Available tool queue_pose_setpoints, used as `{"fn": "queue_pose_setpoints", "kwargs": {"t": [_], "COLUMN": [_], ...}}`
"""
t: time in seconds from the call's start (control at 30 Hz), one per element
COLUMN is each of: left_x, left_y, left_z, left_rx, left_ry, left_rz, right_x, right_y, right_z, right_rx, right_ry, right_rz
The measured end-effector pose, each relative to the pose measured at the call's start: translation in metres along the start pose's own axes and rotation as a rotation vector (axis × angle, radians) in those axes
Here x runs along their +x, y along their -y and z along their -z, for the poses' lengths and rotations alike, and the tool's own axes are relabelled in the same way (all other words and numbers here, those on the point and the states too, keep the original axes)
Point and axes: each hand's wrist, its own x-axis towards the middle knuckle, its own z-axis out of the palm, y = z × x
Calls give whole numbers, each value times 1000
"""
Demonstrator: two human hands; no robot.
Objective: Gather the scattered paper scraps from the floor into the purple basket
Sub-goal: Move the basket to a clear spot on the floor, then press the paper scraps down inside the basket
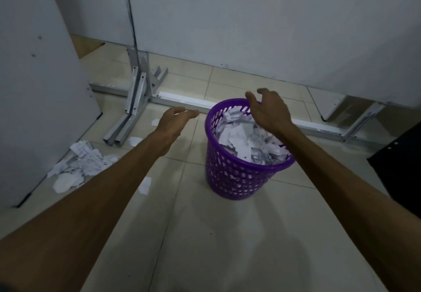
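Note:
The purple basket (230, 173) stands upright on the tiled floor, filled to the rim with white paper scraps (246, 139). My right hand (270, 112) hovers over the basket's far rim, fingers spread, holding nothing. My left hand (176, 121) reaches out left of the basket, palm down, fingers apart and empty. A pile of paper scraps (79, 164) lies on the floor at the left, by the grey panel. Single scraps lie beside my left forearm (145, 184), near the metal foot (134, 141) and beyond my left hand (155, 122).
Grey partition panels (34, 86) stand at the left and across the back. Their metal feet and a floor rail (134, 100) run behind the basket. A dark object (401, 166) sits at the right edge. Pale floor tiles (216, 246) stretch toward me.

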Motion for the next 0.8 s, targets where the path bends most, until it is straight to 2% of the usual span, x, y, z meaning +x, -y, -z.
{"fn": "queue_pose_setpoints", "kwargs": {"t": [0.23, 0.37, 0.47, 0.67, 0.8], "left_x": [-6, -8, -5, 16, 30], "left_y": [28, 63, 93, 157, 188], "left_z": [107, 167, 194, 219, 228], "left_rx": [38, 109, 141, 365, 506], "left_ry": [-119, -211, -290, -298, -459], "left_rz": [31, 104, 128, 27, -16], "right_x": [-15, -34, -42, -42, -18], "right_y": [122, 160, 161, 140, 131], "right_z": [-47, -106, -158, -255, -299], "right_rx": [195, 186, 114, 46, -21], "right_ry": [107, 264, 394, 590, 632], "right_rz": [232, 283, 235, 133, 136]}}
